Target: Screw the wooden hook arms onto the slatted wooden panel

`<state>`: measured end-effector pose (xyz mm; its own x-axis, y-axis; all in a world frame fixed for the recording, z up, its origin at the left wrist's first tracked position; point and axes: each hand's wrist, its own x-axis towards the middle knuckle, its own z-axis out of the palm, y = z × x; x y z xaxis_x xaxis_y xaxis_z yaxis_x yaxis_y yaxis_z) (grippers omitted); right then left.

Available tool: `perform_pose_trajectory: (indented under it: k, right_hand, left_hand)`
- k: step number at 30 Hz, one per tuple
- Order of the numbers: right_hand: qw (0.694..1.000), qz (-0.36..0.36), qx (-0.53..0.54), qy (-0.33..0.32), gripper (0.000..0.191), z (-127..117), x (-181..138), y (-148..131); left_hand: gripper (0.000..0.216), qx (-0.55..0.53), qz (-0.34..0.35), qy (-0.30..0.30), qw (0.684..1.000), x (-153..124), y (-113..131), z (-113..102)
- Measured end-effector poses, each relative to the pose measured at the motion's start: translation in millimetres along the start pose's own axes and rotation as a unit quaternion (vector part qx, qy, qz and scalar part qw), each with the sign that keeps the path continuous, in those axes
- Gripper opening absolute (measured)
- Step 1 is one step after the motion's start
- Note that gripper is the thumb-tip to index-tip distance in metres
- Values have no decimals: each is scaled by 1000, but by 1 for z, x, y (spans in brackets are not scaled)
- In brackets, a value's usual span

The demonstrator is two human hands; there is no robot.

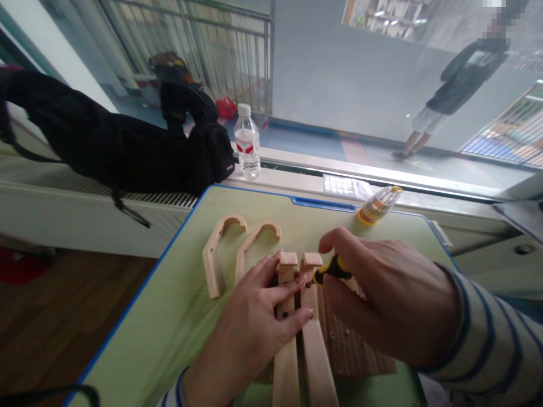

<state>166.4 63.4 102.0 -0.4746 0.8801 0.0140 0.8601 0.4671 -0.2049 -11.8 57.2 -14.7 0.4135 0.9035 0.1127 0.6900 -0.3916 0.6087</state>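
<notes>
My right hand (373, 282) is closed round a short yellow-and-black screwdriver (333, 270). Its tip points at a hole near the hooked end of a pale wooden strip (317, 339). My left hand (254, 311) lies with fingers spread across this strip and a second wooden strip (285, 367) beside it, thumb and index finger pressing on the wood. Beneath the strips is a brown, ridged wooden board (360, 353) with small holes, partly hidden by my right hand. Two hook-shaped wooden pieces (212, 263) (244, 254) lie on the table left of the strips.
The green table (161, 316) has a blue edge. At its back right lies a clear bottle-shaped container with yellow ends (379, 204). A water bottle (247, 144) and black bag (139, 150) sit on the sill. Behind the glass stands a person (462, 79).
</notes>
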Motion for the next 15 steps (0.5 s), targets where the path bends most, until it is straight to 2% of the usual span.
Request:
perform_pose_trajectory:
  k: [3,6,9,15]
  right_hand:
    - [998,-47,46,5,23,-1,2,4]
    - [995,-88,53,-17,17,-3,8,9]
    - [994,-98,30,-26,12,-3,15,13]
    - [994,-99,-36,1,17,2,22,13]
  left_hand:
    - [41,-6,-2,-2,1000,1,1,-1]
    - [36,-1,-1,0,1000,1,0,0]
    - [34,2,6,5,1000,2,-1,2]
    - [28,-11,31,30,999,2,-1,1]
